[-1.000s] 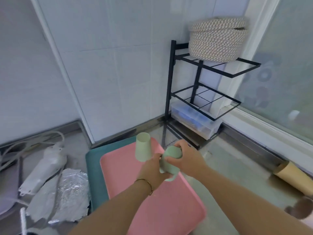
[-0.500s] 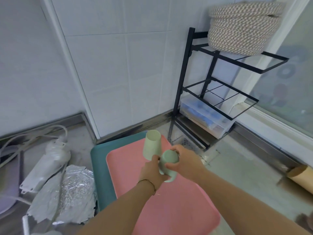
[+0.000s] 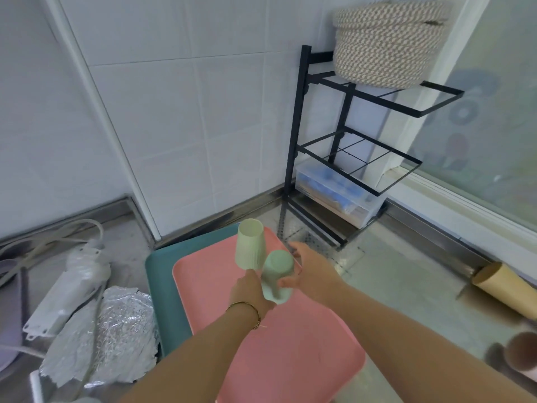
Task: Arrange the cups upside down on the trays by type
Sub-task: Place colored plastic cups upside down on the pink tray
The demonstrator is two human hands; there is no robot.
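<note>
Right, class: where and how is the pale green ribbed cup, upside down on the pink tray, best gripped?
Grip the pale green ribbed plastic cup round its side wall, probably from the left: its closed base faces up, so no rim to pinch, and the held mint-green cup crowds its near right.

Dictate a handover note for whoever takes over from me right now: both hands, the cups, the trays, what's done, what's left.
Left hand: holds the mint cup, tilted, above the pink tray; its fingers are hidden behind the cup.
Right hand: fingers spread, thumb touching that cup.
The pink tray lies on top of the teal tray.
Done: the pale ribbed cup stands upside down at the pink tray's far corner.
Left: set the mint cup down inverted; no cup shows on the teal tray.
</note>
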